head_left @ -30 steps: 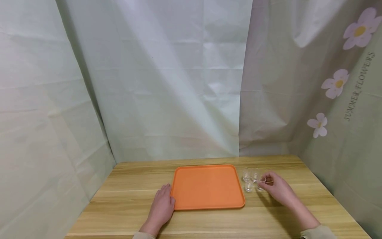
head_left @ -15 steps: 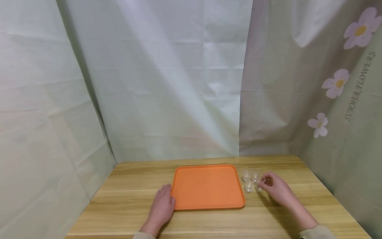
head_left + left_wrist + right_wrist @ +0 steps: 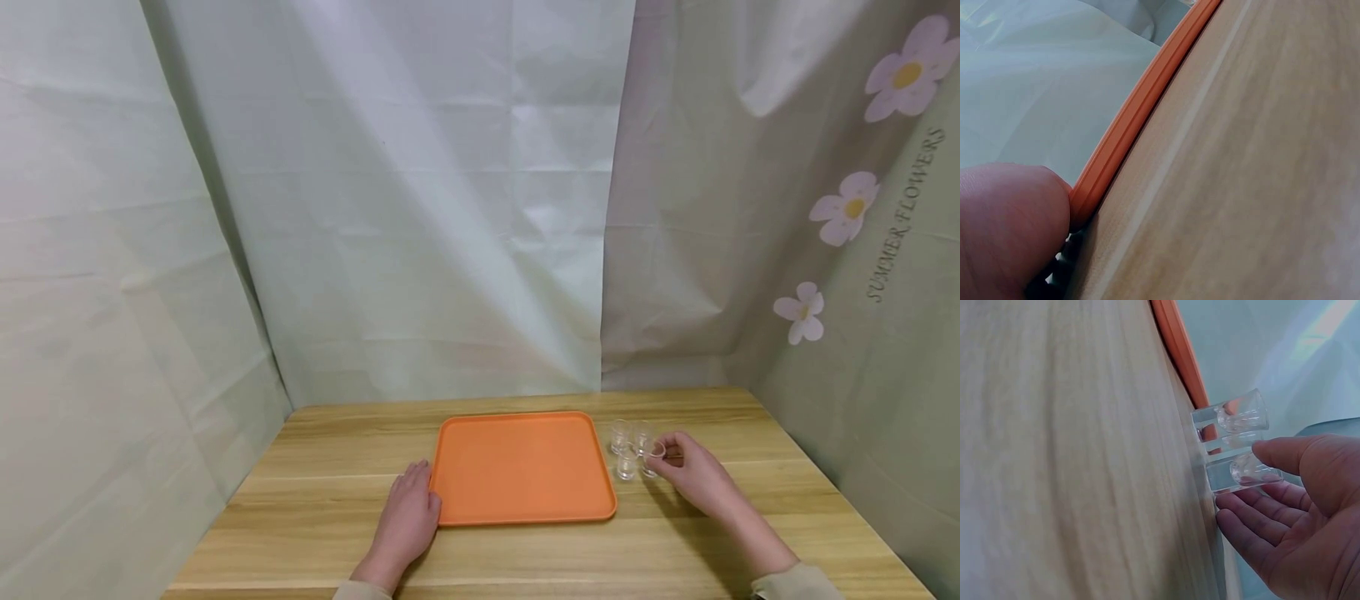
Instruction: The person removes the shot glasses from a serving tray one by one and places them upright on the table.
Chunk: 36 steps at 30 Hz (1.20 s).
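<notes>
A flat orange tray [image 3: 525, 468] lies on the wooden table. My left hand [image 3: 407, 512] rests at its left edge with fingers extended, and in the left wrist view the thumb [image 3: 1013, 219] meets the near corner of the tray. To the right of the tray, several small clear shot glasses stand upright in a tight cluster. My right hand [image 3: 697, 477] holds the near-right shot glass [image 3: 1222, 475] between thumb and fingers. Its base is right at the tabletop. Another shot glass [image 3: 1241, 415] stands just beside it, toward the tray.
Pale sheeting [image 3: 450, 208] hangs behind the table and along both sides. White flowers [image 3: 843, 208] and lettering are printed on its right part. Bare wood [image 3: 525, 562] runs along the front of the tray.
The right hand's shot glass has shifted slightly left and back, closer to the other glasses. The left hand and the tray have not moved.
</notes>
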Each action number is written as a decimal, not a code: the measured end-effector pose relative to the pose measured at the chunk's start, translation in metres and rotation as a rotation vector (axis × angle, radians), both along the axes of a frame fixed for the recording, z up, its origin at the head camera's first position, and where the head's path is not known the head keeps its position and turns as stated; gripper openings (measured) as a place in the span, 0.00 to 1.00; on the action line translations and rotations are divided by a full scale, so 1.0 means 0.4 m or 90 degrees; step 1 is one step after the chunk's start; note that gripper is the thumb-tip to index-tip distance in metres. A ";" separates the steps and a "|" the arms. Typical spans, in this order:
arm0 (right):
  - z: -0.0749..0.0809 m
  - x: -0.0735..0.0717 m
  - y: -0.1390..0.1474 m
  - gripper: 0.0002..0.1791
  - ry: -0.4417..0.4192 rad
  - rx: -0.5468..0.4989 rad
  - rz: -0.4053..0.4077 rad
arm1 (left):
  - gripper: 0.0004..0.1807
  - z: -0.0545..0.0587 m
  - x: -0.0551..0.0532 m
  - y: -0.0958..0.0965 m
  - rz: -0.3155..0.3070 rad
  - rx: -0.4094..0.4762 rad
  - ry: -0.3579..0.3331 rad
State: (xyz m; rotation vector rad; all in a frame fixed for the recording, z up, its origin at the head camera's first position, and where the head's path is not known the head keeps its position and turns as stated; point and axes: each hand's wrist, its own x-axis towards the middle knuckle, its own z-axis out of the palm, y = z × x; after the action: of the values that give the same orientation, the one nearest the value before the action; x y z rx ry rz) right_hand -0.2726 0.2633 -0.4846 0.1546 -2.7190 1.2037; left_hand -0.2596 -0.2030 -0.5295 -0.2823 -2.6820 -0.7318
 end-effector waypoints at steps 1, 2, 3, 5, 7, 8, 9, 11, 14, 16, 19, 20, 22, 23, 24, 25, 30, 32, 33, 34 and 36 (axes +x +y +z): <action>0.000 0.000 0.000 0.16 -0.001 0.000 0.001 | 0.25 -0.002 0.000 0.000 0.001 0.002 0.002; -0.001 0.001 0.000 0.16 -0.002 0.000 0.002 | 0.25 -0.002 0.001 0.000 0.000 0.003 0.003; 0.000 0.002 -0.001 0.17 -0.004 -0.001 0.002 | 0.24 -0.002 0.002 0.000 -0.001 0.003 0.005; -0.001 0.002 -0.001 0.17 -0.006 -0.001 0.004 | 0.24 0.001 0.004 0.001 -0.001 0.002 0.001; 0.001 0.004 -0.001 0.19 -0.007 -0.002 0.007 | 0.24 0.008 0.006 0.000 -0.001 -0.002 -0.008; 0.001 0.004 -0.001 0.20 -0.008 -0.003 0.007 | 0.24 0.010 0.007 0.000 -0.001 -0.006 -0.010; 0.002 0.004 -0.001 0.20 -0.010 -0.005 0.007 | 0.24 0.012 0.006 -0.001 0.001 -0.011 -0.014; 0.004 0.004 -0.001 0.22 -0.013 -0.008 0.007 | 0.24 0.014 0.005 -0.002 0.003 -0.018 -0.017; 0.008 0.004 0.000 0.24 -0.011 -0.005 0.009 | 0.24 0.016 0.005 -0.001 0.004 -0.017 -0.019; 0.012 0.005 0.001 0.25 -0.007 0.000 0.010 | 0.24 0.015 0.005 0.001 0.004 -0.012 -0.023; 0.020 0.008 0.004 0.28 -0.001 0.011 0.010 | 0.24 0.011 0.006 0.004 0.003 -0.009 -0.026; 0.024 0.010 0.005 0.29 -0.001 0.016 0.010 | 0.24 0.010 0.005 0.005 0.004 -0.008 -0.029; 0.033 0.014 0.006 0.31 -0.001 0.023 0.009 | 0.24 0.009 0.004 0.005 0.001 -0.010 -0.028; 0.038 0.016 0.006 0.32 0.000 0.026 0.008 | 0.24 0.009 0.004 0.006 0.000 -0.010 -0.027; 0.042 0.018 0.006 0.32 0.001 0.030 0.008 | 0.24 0.010 0.003 0.005 -0.001 -0.011 -0.027; 0.047 0.021 0.005 0.33 0.001 0.034 0.007 | 0.24 0.011 0.003 0.005 -0.003 -0.011 -0.027; 0.062 0.027 -0.002 0.36 0.022 0.063 0.006 | 0.24 0.008 -0.003 0.001 -0.006 -0.004 -0.024; 0.067 0.029 -0.006 0.36 0.043 0.078 0.006 | 0.24 0.006 -0.003 0.002 -0.006 0.000 -0.028; 0.068 0.030 -0.009 0.36 0.057 0.087 0.006 | 0.25 0.005 -0.003 0.003 -0.004 0.003 -0.033; 0.070 0.031 -0.012 0.35 0.070 0.097 0.005 | 0.25 0.010 0.000 0.004 -0.004 0.000 -0.039; 0.073 0.034 -0.020 0.34 0.091 0.117 0.000 | 0.26 0.010 0.001 0.006 -0.003 0.001 -0.041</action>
State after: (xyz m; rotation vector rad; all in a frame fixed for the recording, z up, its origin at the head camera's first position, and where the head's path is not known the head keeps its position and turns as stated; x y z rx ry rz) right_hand -0.2590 0.2551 -0.4553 0.2531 -2.6993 0.9037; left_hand -0.2591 -0.2006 -0.5256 -0.2687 -2.7413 -0.7568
